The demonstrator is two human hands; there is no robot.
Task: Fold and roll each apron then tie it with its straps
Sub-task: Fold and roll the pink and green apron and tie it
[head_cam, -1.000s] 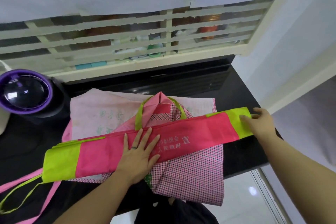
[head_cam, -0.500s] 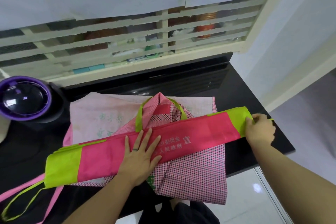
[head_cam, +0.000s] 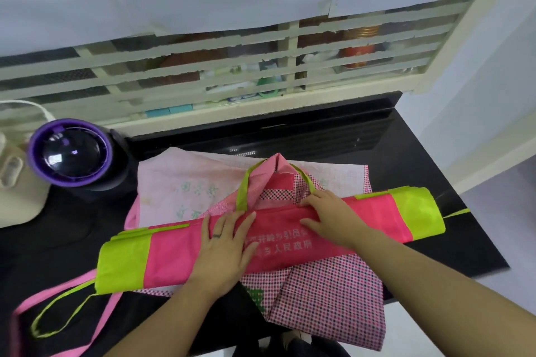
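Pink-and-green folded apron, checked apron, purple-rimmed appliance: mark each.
Pink-and-green folded apron point(head_cam: 174, 258), head view, pink panel beside green band.
Checked apron point(head_cam: 327, 298), head view, lower front part.
Purple-rimmed appliance point(head_cam: 69, 151), head view, dark dome.

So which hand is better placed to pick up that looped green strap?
Left. The left hand lies flat on the folded apron on that side, nearer the looped green strap; the right hand rests beyond it and would have to cross over.
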